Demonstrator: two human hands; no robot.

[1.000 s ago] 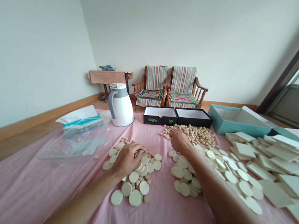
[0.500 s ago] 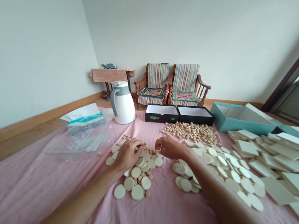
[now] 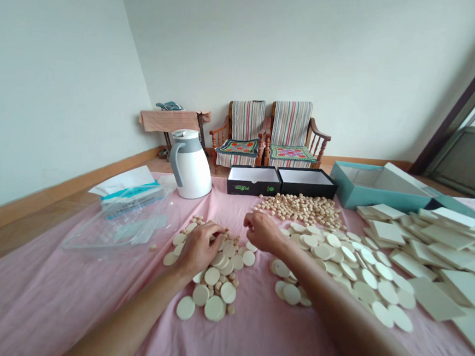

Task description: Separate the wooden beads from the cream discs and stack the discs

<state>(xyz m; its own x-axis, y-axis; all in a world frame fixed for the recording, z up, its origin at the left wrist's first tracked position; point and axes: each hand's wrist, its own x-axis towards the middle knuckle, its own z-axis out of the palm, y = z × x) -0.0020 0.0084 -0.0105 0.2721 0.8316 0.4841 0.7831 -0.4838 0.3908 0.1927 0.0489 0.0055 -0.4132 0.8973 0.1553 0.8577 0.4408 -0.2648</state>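
My left hand (image 3: 199, 249) is over the left pile of pale wooden discs (image 3: 212, 276), its fingers curled together beside small wooden beads (image 3: 232, 282). What those fingers pinch, if anything, is hidden. To the right, my right hand (image 3: 263, 231) has its fingers bent inward above the pink cloth (image 3: 251, 321), between the left pile and a larger heap of discs (image 3: 322, 252). Whatever lies in its fingers does not show. Behind it spreads a heap of small wooden beads (image 3: 301, 209).
Square pale boards (image 3: 436, 298) are heaped at the far right, before a teal box (image 3: 378, 197). Two black boxes (image 3: 253, 187) stand at the back, near a white jug (image 3: 192, 169). A clear plastic tray (image 3: 113, 237) and a tissue pack (image 3: 131, 197) lie at left.
The camera view has shifted slightly, so the objects sit a little further left. Both hands stay near the same places, and the right hand's fingers look more tightly curled.
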